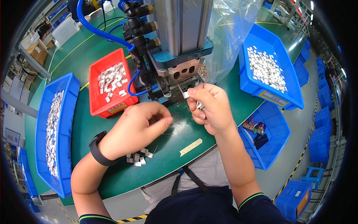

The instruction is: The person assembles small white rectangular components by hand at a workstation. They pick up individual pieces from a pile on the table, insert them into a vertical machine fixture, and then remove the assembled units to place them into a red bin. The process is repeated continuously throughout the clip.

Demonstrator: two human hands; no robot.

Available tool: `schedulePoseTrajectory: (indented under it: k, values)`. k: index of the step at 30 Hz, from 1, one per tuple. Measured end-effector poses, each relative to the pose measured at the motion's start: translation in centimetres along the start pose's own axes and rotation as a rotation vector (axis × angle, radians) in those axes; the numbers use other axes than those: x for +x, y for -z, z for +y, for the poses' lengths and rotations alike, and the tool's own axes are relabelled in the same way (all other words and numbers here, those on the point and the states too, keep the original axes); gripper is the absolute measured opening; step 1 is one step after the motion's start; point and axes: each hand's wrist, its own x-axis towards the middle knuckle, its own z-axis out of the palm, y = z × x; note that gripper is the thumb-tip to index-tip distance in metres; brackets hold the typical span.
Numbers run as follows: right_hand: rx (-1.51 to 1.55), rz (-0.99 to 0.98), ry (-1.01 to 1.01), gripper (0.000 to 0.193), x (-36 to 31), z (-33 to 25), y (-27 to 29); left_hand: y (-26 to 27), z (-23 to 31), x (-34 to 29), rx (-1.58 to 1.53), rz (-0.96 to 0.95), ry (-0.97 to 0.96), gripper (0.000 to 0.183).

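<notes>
Pinched between the thumb and forefinger of my right hand is a small white block-shaped part, its thin lead pointing into the press. More white parts are gathered in that hand's curled fingers. My left hand, with a black band on the wrist, hovers left of it above the table. Its thumb and forefinger are drawn together; whether they hold anything is hidden. A small pile of white parts with thin leads lies on the green table below my left wrist.
A red bin and a long blue bin with white parts stand at the left. Another filled blue bin is at the right, above a lower blue bin. Blue air hoses and a clear plastic bag flank the press.
</notes>
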Motion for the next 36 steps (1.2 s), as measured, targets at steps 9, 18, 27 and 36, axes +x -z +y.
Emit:
schedulePoseTrajectory:
  k: [9, 18, 27, 36]
  values:
    - [-0.008, 0.092, 0.022, 0.019, 0.4, -0.3, -0.3, 0.1, 0.0, -1.0, 0.501, -0.100, -0.203, 0.020]
    - [0.001, 0.090, 0.033, 0.019, 0.4, -0.2, -0.3, -0.1, -0.5, -0.9, 0.529, -0.097, -0.194, 0.017]
    - [-0.053, 0.041, -0.002, 0.021, 0.6, 0.1, -0.4, -0.1, -0.4, -0.5, 0.415, -0.100, -0.154, 0.016]
    - [-0.037, -0.046, 0.019, 0.013, 0.1, 0.4, -0.1, 0.3, 0.4, 0.3, -0.180, 0.089, 0.098, 0.013]
